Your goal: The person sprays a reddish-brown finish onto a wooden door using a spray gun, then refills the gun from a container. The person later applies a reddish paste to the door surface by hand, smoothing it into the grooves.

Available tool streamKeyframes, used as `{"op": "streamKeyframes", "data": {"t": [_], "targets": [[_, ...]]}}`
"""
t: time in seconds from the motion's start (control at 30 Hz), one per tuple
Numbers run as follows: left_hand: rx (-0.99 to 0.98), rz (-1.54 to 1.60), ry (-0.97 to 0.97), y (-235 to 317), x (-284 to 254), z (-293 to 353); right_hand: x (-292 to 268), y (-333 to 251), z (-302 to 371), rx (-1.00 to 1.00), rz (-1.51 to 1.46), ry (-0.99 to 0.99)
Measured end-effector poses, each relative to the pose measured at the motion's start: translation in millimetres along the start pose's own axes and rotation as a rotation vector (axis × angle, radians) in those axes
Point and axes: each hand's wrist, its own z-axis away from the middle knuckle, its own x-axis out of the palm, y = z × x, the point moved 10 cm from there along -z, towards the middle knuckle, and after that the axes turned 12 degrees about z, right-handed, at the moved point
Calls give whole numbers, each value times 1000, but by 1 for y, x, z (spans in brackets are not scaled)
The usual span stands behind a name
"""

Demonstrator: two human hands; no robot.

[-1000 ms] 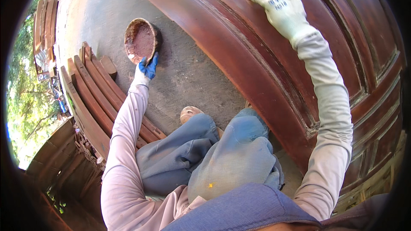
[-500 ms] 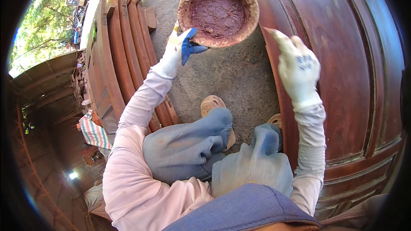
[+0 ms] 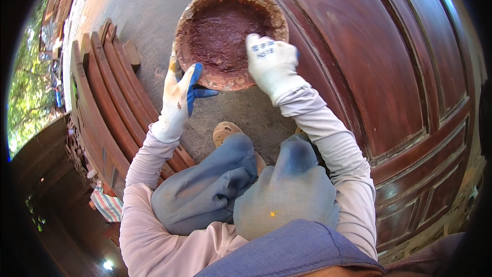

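Observation:
A round, crusted bowl [image 3: 277, 16] is held tilted toward me, with thick reddish-brown paste [image 3: 220, 33] inside. My left hand [image 3: 180, 90], in a white glove with blue on the palm side, grips the bowl's lower left edge, thumb near the rim. My right hand [image 3: 271, 61], in a similar white glove, is closed at the bowl's lower right, its knuckles over the paste. Its fingertips are hidden, so whatever they hold, if anything, does not show.
To my right lies a large dark reddish-brown panelled wooden door [image 3: 384, 61]. Several curved wooden pieces [image 3: 120, 97] lie side by side at my left. Between them is concrete floor [image 3: 154, 7], with my clog [image 3: 225, 132] on it. A striped sheet [image 3: 106, 202] lies farther left.
My right hand has moved left from above the door to the bowl and now reaches over its rim. The bowl and left hand sit lower and farther left in view, which has itself shifted.

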Motion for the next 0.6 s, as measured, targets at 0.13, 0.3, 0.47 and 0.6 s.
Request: {"op": "streamKeyframes", "data": {"t": [0.13,0.3,0.47,0.6], "targets": [[-10,-62,-8,-2,4,-1,-3,9,11,-37,-239,1],[-46,-22,24,-6,-7,-8,-58,103,37,14,-458,424],[-92,1,74,-13,-8,-16,-48,171,18,-32,62,185],[-101,16,69,-14,-7,-18,-36,158,8,-200,370,158]]}}
